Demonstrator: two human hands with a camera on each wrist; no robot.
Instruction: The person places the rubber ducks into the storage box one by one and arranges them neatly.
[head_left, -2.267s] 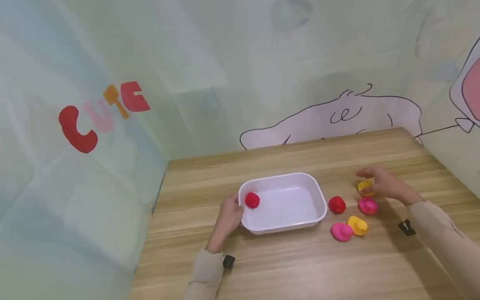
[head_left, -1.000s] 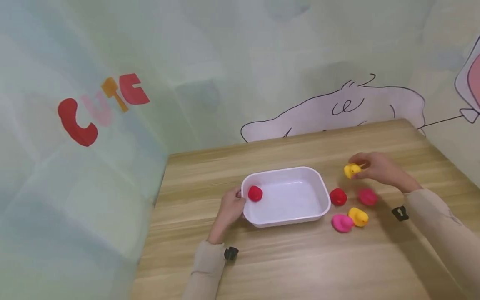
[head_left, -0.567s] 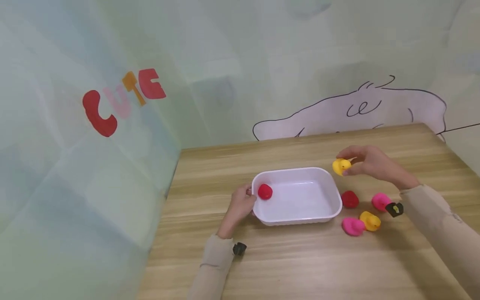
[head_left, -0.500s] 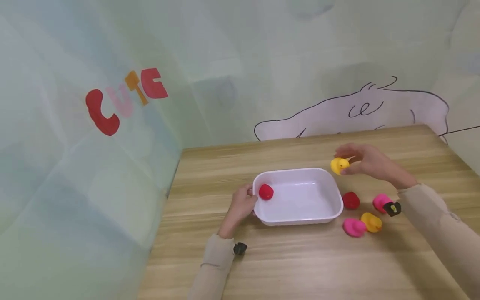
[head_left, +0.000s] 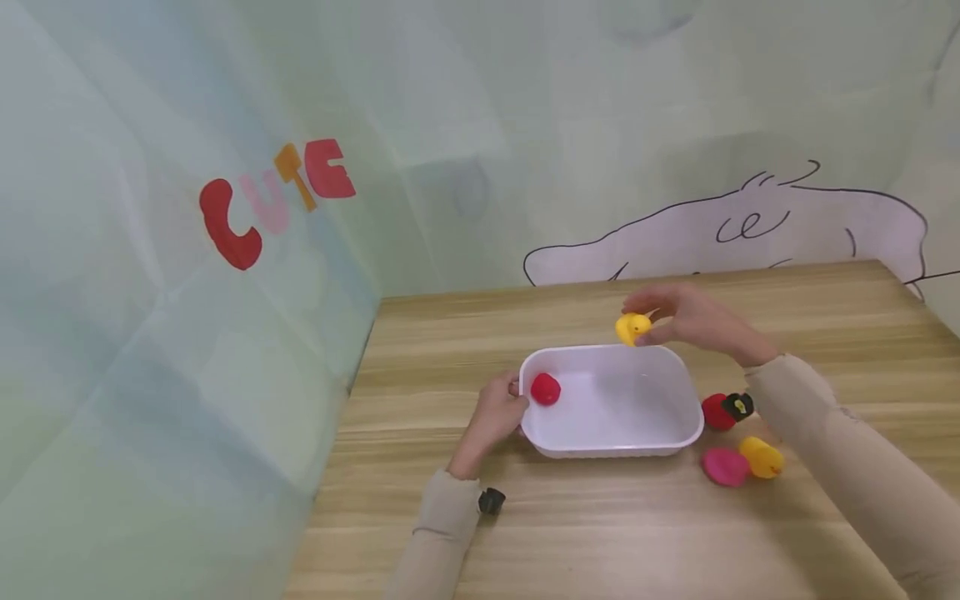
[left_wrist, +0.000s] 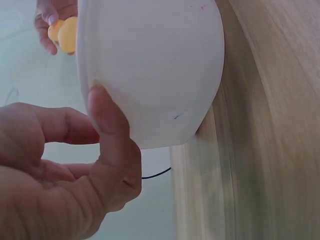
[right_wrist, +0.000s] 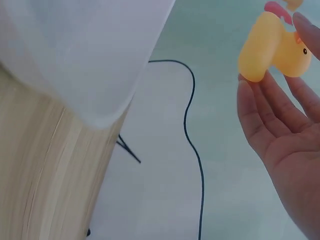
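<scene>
The step in hand appears to be the carrying of one toy to the white plastic tray (head_left: 611,412). The right hand (head_left: 686,318) pinches a yellow rubber duck (head_left: 632,328) between thumb and fingers and holds it in the air. In the head view the duck overlaps the far rim of the tray, but I cannot tell if it is already above the inside. The left hand (head_left: 495,410) grips the left end of the tray at the rim, which seems meant to keep it steady. The two hands are apart from each other.

One red toy (head_left: 545,389) lies inside the tray, near the left end. On the counter (head_left: 585,533), just beside the right end, there is another red toy (head_left: 714,414), partly covered by the black wrist camera (head_left: 738,406). Nearer to the person, a pink toy (head_left: 725,467) and a second yellow duck (head_left: 761,458) lie close together.

In my judgement, the next move calls for bringing the held duck inside the rim, lowering it and loosening the fingers gently, while the left hand holds the tray. If released too early, the duck could hit the rim and fall outside.
</scene>
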